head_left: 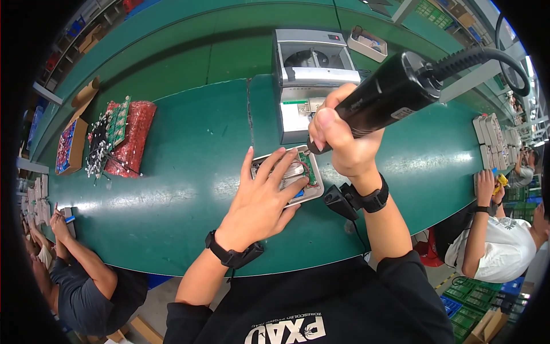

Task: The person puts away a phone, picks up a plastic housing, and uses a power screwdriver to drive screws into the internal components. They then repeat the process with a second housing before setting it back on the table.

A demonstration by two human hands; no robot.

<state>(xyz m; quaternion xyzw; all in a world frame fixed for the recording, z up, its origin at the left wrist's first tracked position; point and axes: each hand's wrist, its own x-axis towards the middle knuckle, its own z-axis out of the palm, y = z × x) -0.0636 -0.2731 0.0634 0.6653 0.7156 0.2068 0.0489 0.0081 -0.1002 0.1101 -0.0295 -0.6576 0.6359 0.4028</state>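
Note:
On the green table before me lies a shallow light-grey plastic housing (318,194) with a green circuit board (311,176) and thin wires inside. Spread across it is my left hand (255,200), its fingers stretched over the housing and covering much of its inside. My right hand (352,146) is wrapped round a black electric screwdriver (387,94), held slanted with its cable end up to the right. The screwdriver's lower end is by the housing's far right corner; whether its tip touches a screw I cannot make out.
Beyond the housing stands a grey machine (314,77) with a clear lid, a small tray (368,45) beside it. Far left are red bubble wrap (136,140), green boards with wires (117,123) and a cardboard box (73,150). Co-workers sit left (86,298) and right (498,249).

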